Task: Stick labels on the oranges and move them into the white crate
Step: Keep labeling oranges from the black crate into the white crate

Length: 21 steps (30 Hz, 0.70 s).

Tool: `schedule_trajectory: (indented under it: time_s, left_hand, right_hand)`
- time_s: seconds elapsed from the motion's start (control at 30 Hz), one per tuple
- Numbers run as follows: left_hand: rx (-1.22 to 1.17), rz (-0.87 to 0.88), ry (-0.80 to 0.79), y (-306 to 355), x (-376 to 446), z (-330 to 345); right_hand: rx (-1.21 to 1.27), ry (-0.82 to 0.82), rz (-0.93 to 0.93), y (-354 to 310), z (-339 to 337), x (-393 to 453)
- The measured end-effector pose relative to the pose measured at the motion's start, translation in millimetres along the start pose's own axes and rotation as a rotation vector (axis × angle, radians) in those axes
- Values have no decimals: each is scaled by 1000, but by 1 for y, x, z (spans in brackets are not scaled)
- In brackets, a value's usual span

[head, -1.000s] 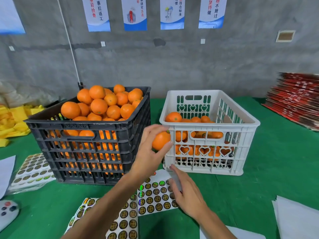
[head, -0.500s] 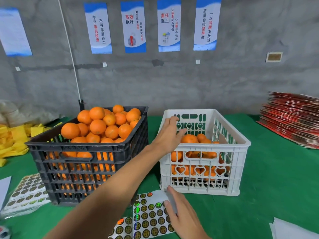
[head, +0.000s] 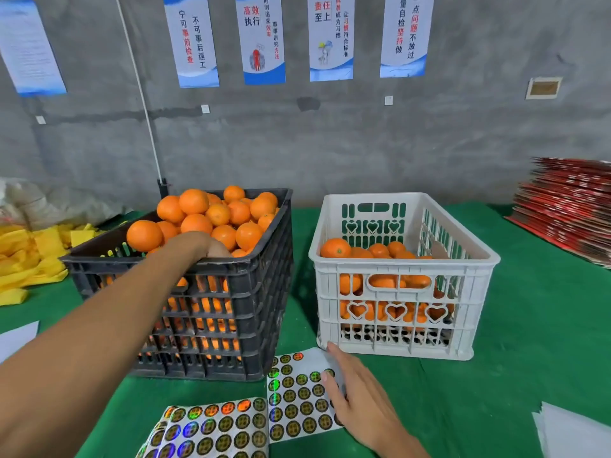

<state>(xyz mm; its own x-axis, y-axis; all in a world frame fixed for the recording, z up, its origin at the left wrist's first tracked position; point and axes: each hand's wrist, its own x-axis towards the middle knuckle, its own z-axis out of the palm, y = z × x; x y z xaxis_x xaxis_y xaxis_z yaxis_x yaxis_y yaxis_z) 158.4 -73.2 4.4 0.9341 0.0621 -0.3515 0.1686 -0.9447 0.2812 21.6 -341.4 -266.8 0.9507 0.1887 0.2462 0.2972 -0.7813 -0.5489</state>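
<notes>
A black crate on the left is heaped with oranges. My left hand reaches over its near rim into the pile; its fingers dip among the fruit and are hidden. To the right stands the white crate, partly filled with oranges. In front of the crates lies a label sheet of round holographic stickers. My right hand rests on it with straight fingers, fingertips near the sheet's far corner. A second label sheet lies to its left.
Green cloth covers the table. Yellow packaging pieces are piled at the far left, and a red stack of flat cartons sits at the far right. White paper sheets lie at the near right and near left.
My left hand carried an orange to the white crate, left it there, then swung left into the black crate. My right hand stayed on the label sheet.
</notes>
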Motion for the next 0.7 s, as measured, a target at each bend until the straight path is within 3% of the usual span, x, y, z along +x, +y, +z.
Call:
schedule_trajectory:
  time_s: [0.03,0.07,0.1,0.13,0.2,0.33,0.47,0.57,0.7]
  left_hand:
    - [-139,-17,92,6,1,-3]
    - [-83,-13,168,8,9,-5]
    - [127,28,136,10,10,-3]
    - [187,32,2,7,8,1]
    - [90,-34,-146,1,17,4]
    - [-125,90,159,-1,52,-6]
    - [-66,218,114,5,76,-6]
    - [-176,257,91,1,88,-6]
    - [-196,231,217,-7,92,-3]
  right_hand:
    - [3,-4,3,0,0,0]
    - [3,-11,6,-1,-1,0]
    - [2,-17,8,-1,-1,-1]
    - [6,-18,10,-1,-1,-1]
    - [18,-17,19,-2,-1,-1]
    - [18,-15,26,-3,0,-1]
    - [27,-13,21,-4,-1,-1]
    - [26,-22,20,-2,-2,-1]
    - [16,-36,28,-5,-2,-1]
